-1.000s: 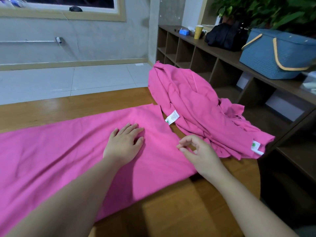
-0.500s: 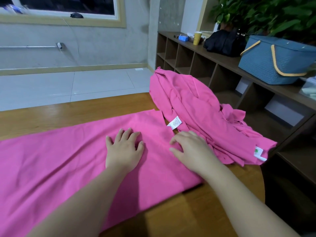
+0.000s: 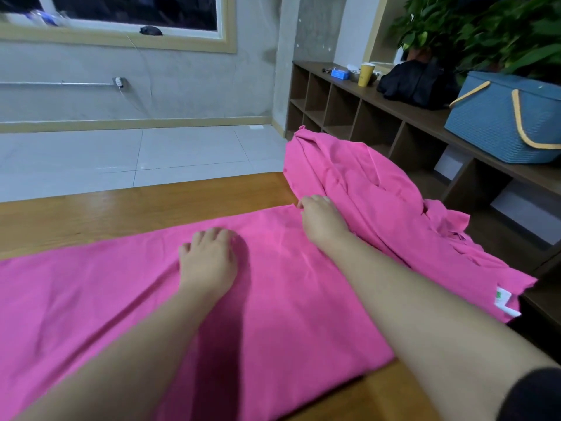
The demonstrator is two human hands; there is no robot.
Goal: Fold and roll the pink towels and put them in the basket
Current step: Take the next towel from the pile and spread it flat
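A: Home or office?
B: Looks like some office or common room. Tiled floor [image 3: 121,159], bare grey wall [image 3: 182,86], wooden cubby shelving [image 3: 379,117], potted plant [image 3: 485,31], paper cup [image 3: 365,74], long wooden table [image 3: 121,208].

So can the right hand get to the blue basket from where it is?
Probably not yet. The right hand rests at the flat towel's far corner, and the basket sits apart on the shelf beyond the towel pile.
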